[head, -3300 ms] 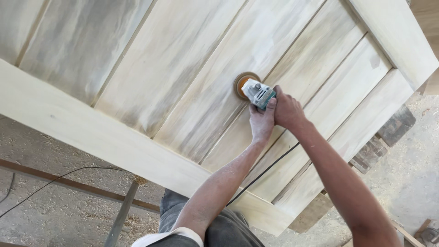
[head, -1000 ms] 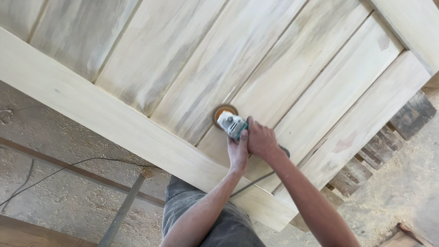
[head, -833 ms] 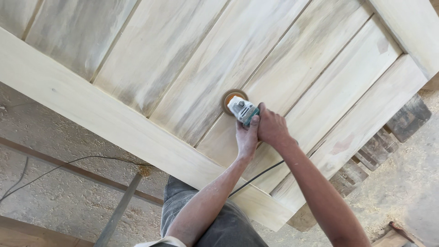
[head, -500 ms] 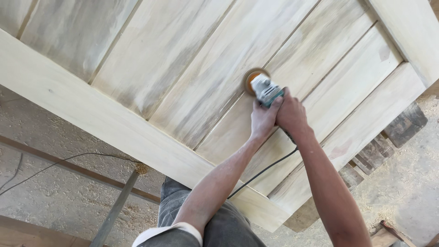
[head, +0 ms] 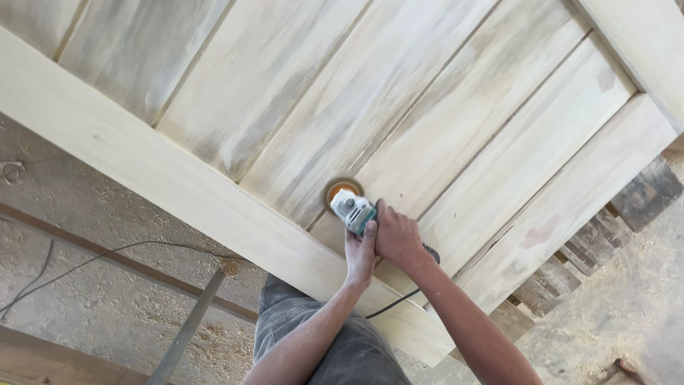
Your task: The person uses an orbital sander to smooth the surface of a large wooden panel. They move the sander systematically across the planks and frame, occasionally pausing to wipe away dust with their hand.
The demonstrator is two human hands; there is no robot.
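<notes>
- Floor [head: 85, 299] at far left: grey, strewn with sawdust and shavings; thin dark cable [head: 128, 253] snakes across it, beside a long brown strip [head: 107, 258] and a slanted grey bar [head: 189, 331]
- Frame rail [head: 178, 182] of pale wood runs diagonally from upper left down to lower centre, smooth, cream-coloured, unpainted
- Panel boards [head: 313, 93] above the rail: long pale planks set side by side with narrow grooves between, streaked grey-green along the grain
- Sanding disc [head: 338, 190]: round, orange face with a brown rim, lying flat against a board just above the frame rail, near the groove between two planks
- Grinder [head: 353, 210]: small handheld power tool, whitish-grey head with a teal body, disc at its upper-left end; sits low on the panel, close to the person's body, rear part hidden under the hands
- Left hand [head: 360, 253] clenched around the tool's body from below, thumb up along the teal part; forearm dusty
- Right hand [head: 396, 239] closed over the rear of the grinder, touching the left hand
- Black cord [head: 390, 305] trails from under the right wrist down across the rail
- Grey trousers [head: 320, 335] of the person at lower centre
- Dark wooden blocks [head: 627, 207] stacked under the panel's right edge, sawdust on the ground about them
</notes>
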